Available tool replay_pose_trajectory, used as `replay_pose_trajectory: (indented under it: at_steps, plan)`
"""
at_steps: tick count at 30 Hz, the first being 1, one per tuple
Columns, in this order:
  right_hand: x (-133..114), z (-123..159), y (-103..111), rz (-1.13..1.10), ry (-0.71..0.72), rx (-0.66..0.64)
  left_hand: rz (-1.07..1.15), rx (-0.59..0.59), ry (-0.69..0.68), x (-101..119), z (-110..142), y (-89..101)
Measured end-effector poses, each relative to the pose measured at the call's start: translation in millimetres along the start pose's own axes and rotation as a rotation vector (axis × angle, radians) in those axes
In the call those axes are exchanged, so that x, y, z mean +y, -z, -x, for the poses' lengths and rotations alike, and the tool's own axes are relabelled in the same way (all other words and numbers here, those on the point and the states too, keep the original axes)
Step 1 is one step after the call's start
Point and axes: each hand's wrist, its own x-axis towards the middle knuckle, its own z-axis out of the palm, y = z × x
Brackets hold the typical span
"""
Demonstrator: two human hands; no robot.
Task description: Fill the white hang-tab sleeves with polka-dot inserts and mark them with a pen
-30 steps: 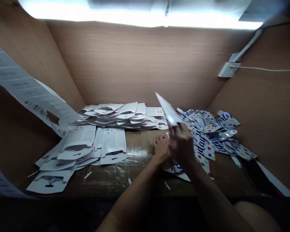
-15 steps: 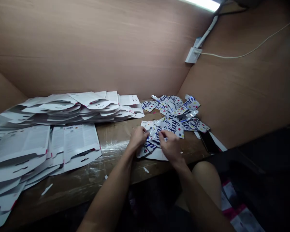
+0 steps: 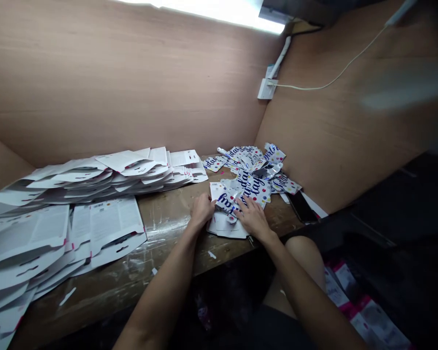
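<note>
At ten o'clock on the wooden workbench (image 3: 168,238), white printed header cards (image 3: 109,226) lie in overlapping fans, with a second bank of cards (image 3: 131,167) behind them, their hang-slots showing; the overlap looks like a way of keeping many cards within reach in little room. Scraps of white trim (image 3: 67,296) lie at seven o'clock near the bench front. At twelve o'clock, the left hand (image 3: 201,211) rests with its fingers curled down against the edge of a polka-dot foil balloon (image 3: 224,201); whether they pinch it cannot be told. That foil, lettered in blue script, lies over a white card (image 3: 226,226). The right hand (image 3: 253,218) sits just beside it, fingers spread and pressed flat on the foil, gripping nothing, as if pinning the crumpled sheet down. At one o'clock, a heap of the same foil balloons (image 3: 250,165) is piled against the plywood wall (image 3: 332,146), within easy reach. A dark phone (image 3: 302,206) lies at two o'clock. At four o'clock, below the bench, pink-edged packets (image 3: 365,311) lie together; what they hold cannot be told.
</note>
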Motion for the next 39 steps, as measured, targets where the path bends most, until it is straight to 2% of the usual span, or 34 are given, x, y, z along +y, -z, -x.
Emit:
replay_pose_trajectory:
  at_steps: [3, 7, 9, 12, 15, 17, 19, 20, 22, 25, 27, 29, 30, 31, 33, 35, 39]
  plan:
    - [4, -5, -4, -0.050, -0.025, -0.008, 0.019, -0.003, -0.014, 5, 0, -8.8]
    - [4, -11, -8, -0.127, 0.051, -0.027, 0.105, 0.016, -0.049, 13, 0, -21.5]
    - [7, -13, -9, -0.139, 0.044, -0.017, 0.196, 0.038, -0.063, 13, -3, -22.8]
    - [15, -13, -5, -0.141, -0.074, 0.036, 0.379, 0.141, -0.062, 5, -9, -9.1]
    - [16, -12, 4, -0.197, -0.162, 0.218, 0.597, 0.310, -0.051, -11, -15, 17.4]
    - [6, -13, 12, -0.328, -0.157, 0.408, 0.762, 0.383, -0.056, -17, -15, 31.7]
    - [-13, -16, 21, -0.552, -0.158, 0.517, 0.928, 0.401, -0.070, -17, -13, 38.2]
    - [-25, -18, 25, -0.700, -0.167, 0.495, 1.004, 0.398, -0.077, -15, -11, 38.8]
    - [-48, -24, 32, -1.055, -0.203, 0.318, 1.132, 0.376, -0.084, -7, -6, 37.6]
    - [-72, -30, 41, -1.570, -0.248, -0.006, 1.269, 0.291, -0.078, 3, 6, 39.0]
    - [-79, -27, 45, -1.771, -0.285, -0.148, 1.384, 0.064, -0.077, 8, 16, 44.3]
    - [-83, -20, 47, -1.858, -0.318, -0.285, 1.499, -0.238, -0.100, 12, 28, 50.5]
    - [-86, -15, 47, -1.883, -0.335, -0.342, 1.537, -0.363, -0.116, 14, 34, 53.0]
    - [-88, -10, 47, -1.905, -0.353, -0.376, 1.559, -0.439, -0.132, 17, 40, 54.8]
    - [-94, 1, 46, -1.937, -0.384, -0.350, 1.574, -0.457, -0.156, 22, 49, 56.1]
    - [-100, 10, 47, -1.936, -0.379, -0.240, 1.595, -0.469, -0.165, 27, 54, 55.2]
    - [-103, 20, 51, -1.925, -0.268, -0.134, 1.655, -0.549, -0.171, 31, 58, 51.5]
